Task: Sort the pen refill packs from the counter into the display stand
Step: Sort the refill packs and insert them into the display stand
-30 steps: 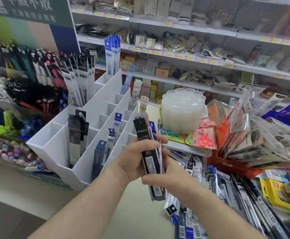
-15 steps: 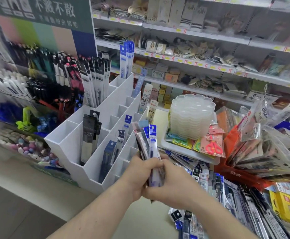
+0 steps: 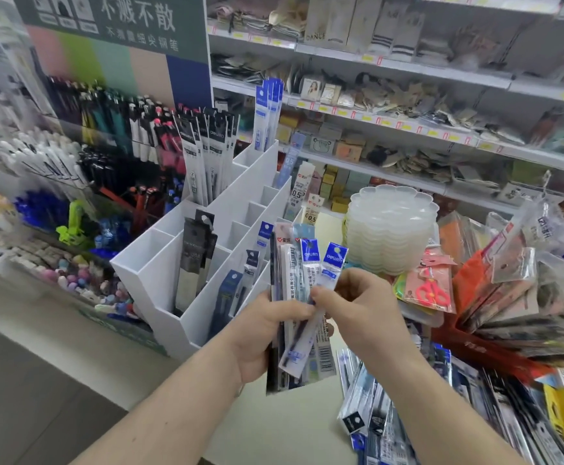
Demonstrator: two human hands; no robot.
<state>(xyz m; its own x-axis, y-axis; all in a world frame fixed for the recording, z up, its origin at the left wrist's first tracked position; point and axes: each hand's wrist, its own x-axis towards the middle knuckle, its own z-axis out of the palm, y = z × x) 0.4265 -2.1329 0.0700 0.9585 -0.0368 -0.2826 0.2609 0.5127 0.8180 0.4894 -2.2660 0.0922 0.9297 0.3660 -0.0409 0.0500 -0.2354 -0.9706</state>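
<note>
My left hand (image 3: 267, 333) grips a fanned bundle of pen refill packs (image 3: 290, 280) upright, just right of the white display stand (image 3: 160, 273). My right hand (image 3: 358, 307) pinches one blue-topped refill pack (image 3: 332, 263) at the right side of that bundle. The stand's stepped compartments hold black packs (image 3: 195, 256), white packs (image 3: 206, 156) and blue packs (image 3: 267, 115). More refill packs (image 3: 371, 411) lie piled on the counter at the lower right.
A stack of clear plastic trays (image 3: 391, 226) stands behind my hands, with a scissors pack (image 3: 430, 290) leaning against it. Bagged goods (image 3: 525, 290) crowd the right. A pen rack (image 3: 106, 135) fills the left. Shop shelves (image 3: 408, 129) run along the back.
The bundle in my left hand has been fanned out from one black-fronted stack. My right hand now pinches a single blue-topped pack at its right side. The view has shifted left.
</note>
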